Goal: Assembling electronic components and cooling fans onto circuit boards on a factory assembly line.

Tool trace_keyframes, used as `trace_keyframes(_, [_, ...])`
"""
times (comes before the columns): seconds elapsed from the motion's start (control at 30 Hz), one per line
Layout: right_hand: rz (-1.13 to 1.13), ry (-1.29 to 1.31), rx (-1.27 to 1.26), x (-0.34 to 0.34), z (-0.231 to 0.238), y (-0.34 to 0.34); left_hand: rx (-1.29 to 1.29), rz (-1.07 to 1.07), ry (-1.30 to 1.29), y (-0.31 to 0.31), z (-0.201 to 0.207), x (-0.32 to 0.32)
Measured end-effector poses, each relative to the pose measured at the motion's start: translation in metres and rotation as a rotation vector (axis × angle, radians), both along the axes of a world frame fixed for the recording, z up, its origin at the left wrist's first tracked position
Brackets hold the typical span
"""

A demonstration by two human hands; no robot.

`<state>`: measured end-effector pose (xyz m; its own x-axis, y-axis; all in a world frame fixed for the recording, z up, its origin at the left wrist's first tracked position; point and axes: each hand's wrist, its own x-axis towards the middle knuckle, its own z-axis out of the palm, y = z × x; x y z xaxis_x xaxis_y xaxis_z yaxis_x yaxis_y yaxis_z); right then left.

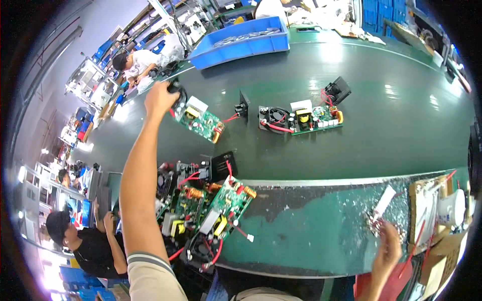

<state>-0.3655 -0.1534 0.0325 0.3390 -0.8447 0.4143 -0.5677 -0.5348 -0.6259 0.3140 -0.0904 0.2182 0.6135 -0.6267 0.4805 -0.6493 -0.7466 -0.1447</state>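
Note:
My left hand (160, 99) reaches far over the dark belt, its fingers closed on the black fan end of a circuit board assembly (200, 120). Red wires run from that green board to a black end panel (243, 105) standing on the belt. At the lower right, my right hand (387, 246) is at a pile of small metal parts (374, 224), perhaps screws, on the green work surface. Its fingers are drawn together; anything between them is too small to make out. A white strip (384, 200) lies beside the pile.
Another circuit board assembly (306, 120) lies on the belt (391, 135). Several more boards (221, 205) are stacked beneath my left forearm. A blue bin (241, 45) stands at the back. A white container (452, 208) and cardboard sit far right. Co-workers are at the left.

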Motion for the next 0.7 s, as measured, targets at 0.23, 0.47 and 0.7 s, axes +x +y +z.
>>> trace_keyframes(0.23, [0.379, -0.236, 0.291, 0.064, 0.027, 0.060, -0.239, -0.416, -0.309, 0.031, 0.125, -0.150])
trace_keyframes(0.47, [0.507, -0.911, 0.945, 0.064, -0.005, 0.058, -0.367, -0.598, 0.002, 0.085, 0.185, -0.265])
trace_keyframes(0.7, [0.613, -1.079, 1.242, 0.033, -0.009, 0.052, -0.251, -0.810, 0.810, 0.087, 0.104, -0.325])
